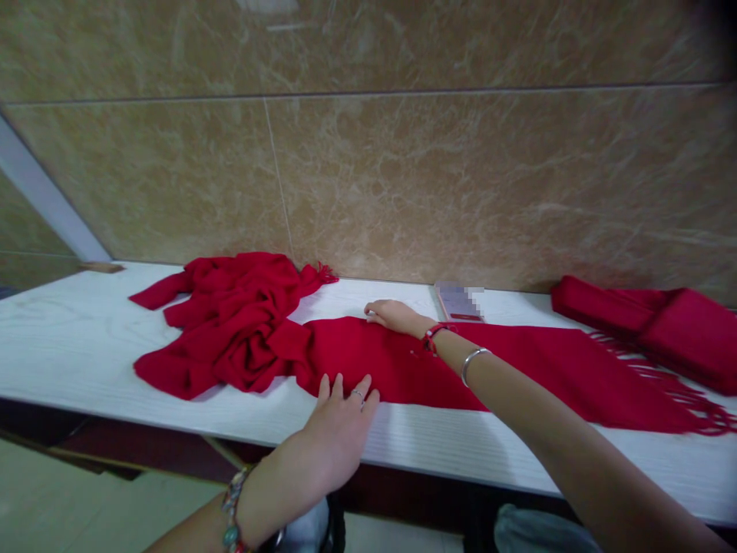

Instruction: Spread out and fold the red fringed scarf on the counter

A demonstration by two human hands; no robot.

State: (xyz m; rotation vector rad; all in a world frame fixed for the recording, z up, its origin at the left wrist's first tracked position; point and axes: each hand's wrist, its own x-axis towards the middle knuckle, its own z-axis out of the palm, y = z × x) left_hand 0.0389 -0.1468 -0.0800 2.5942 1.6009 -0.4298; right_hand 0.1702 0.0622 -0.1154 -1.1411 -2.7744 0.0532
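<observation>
Along the middle of the white bench [426, 434], between its near edge and the far edge by the marbled tile wall [414, 177], we have a red fringed scarf [535, 361] laid lengthwise and mostly flat. Its fringe [685, 399] points toward the right end of the bench, just in front of a folded red bundle [656, 326] by the far edge. At its left end the scarf meets a rumpled heap of red cloth [230, 338]; we cannot tell whether the two are one piece. The heap lies toward the bench's left end, with a small tuft of fringe near the wall.

Our left hand [339, 426] comes over the near edge, palm down, fingers spread, fingertips on the scarf's near border close to the heap. It wears a ring [358, 395], with a beaded bracelet [231, 514] at the wrist.

Our right hand [397, 316] crosses the scarf to its far border, fingers curled together; we cannot tell whether they pinch the fabric. A red cord bracelet [436, 336] and a silver bangle [473, 366] circle that arm.

Behind the right wrist, near the far edge, lies a smartphone [454, 299], partly pixelated. A small brown block [102, 267] sits at the far left corner.
</observation>
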